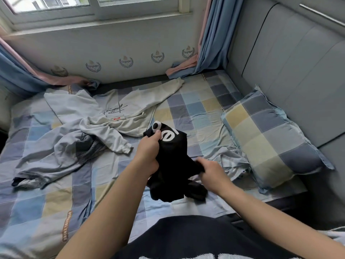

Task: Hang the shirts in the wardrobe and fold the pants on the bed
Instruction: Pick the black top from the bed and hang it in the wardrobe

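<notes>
Black garment (173, 161), near centre: matt, limp cloth, with smooth white print on it. Farther off, the cream sweatshirt (130, 107) looks a soft, thick, matt knit. Grey garment (56, 156) to its left, thinner cloth, heavily rumpled. Bed sheet (56, 202), checked woven cloth, matt and creased; pillow (270, 143) on the right in the same cloth. Headboard (289, 71), smooth padded upholstery, dull grey. Far right, a bar (321, 14) with a brushed metal sheen. Window frame (93, 17), glossy white.
</notes>
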Available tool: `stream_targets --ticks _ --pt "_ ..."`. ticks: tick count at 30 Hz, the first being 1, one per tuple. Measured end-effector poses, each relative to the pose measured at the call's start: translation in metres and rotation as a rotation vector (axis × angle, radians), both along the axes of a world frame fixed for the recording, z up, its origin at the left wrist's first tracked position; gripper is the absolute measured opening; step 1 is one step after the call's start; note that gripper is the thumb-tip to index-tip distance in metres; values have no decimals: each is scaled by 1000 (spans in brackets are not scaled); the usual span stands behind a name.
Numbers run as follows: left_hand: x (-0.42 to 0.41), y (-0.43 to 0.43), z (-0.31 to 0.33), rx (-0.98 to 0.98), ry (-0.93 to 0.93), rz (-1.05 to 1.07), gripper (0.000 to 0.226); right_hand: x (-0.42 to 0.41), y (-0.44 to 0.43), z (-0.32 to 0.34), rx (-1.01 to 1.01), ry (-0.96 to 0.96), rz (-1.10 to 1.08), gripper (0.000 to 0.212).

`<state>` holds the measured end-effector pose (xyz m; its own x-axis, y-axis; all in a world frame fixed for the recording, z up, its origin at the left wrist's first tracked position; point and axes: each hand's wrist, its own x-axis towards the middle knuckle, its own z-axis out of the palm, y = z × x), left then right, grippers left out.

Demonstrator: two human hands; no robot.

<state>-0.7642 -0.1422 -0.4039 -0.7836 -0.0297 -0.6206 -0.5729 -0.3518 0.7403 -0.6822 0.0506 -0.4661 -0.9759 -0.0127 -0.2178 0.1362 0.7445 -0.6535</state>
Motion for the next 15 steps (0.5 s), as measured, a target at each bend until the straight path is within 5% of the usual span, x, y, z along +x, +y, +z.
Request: stream_targets --ticks 6,12,15 --pt "-3 -24 -5 -45 123 7 29 -38 22 53 -238 217 -97 19" --pt "35 8 -3 -291 480 -578 55 -60 -11 100 -372 235 93 18" --pt "45 27 -15 -610 573 -584 41 -63 -21 115 -544 231 74 18"
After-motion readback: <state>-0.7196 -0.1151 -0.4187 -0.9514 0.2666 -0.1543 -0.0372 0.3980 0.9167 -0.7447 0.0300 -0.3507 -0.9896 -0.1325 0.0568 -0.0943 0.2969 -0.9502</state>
